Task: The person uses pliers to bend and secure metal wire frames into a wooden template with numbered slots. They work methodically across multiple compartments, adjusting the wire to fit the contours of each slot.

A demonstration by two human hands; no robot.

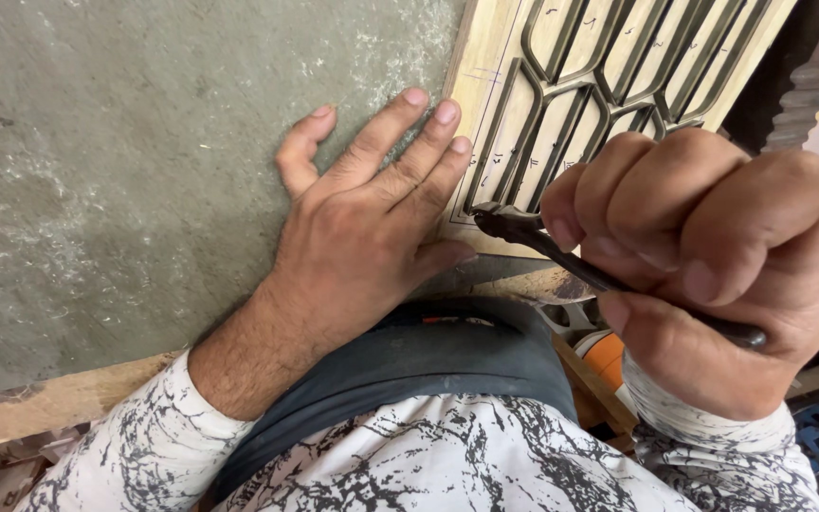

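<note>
— What's the right hand (713, 275) doing?

— It's clenched in a tight fist around the handles of a pair of dark pliers (561, 248). The handles run through the fist and a dark tip pokes out at its far side.

— And the pliers' nose?

— It sits at the near edge of the panel (490, 66), right at the lowest corner of the metal strip (523, 123) pattern. Whether it's actually pinching the strip, I can't tell; the nose covers that spot.

— Describe the panel.

— Pale wood, with thin pencil lines along its border. Dark metal strips stand on it in long, rounded-hexagon cells, running from the pliers' nose away to the panel's far end.

— The left hand (372, 228)?

— Flat, holding nothing. The palm lies on the grey slab (144, 142) beside the panel; the fingers are spread, and the fingertips reach over onto the panel's edge, just beside the pliers' nose. The thumb is tucked under, near the panel's near corner.

— Anything else by the panel?

— Below its near edge, a grey waistband and a white shirt with black marbling. Something orange (609, 356) shows under the right fist.
</note>
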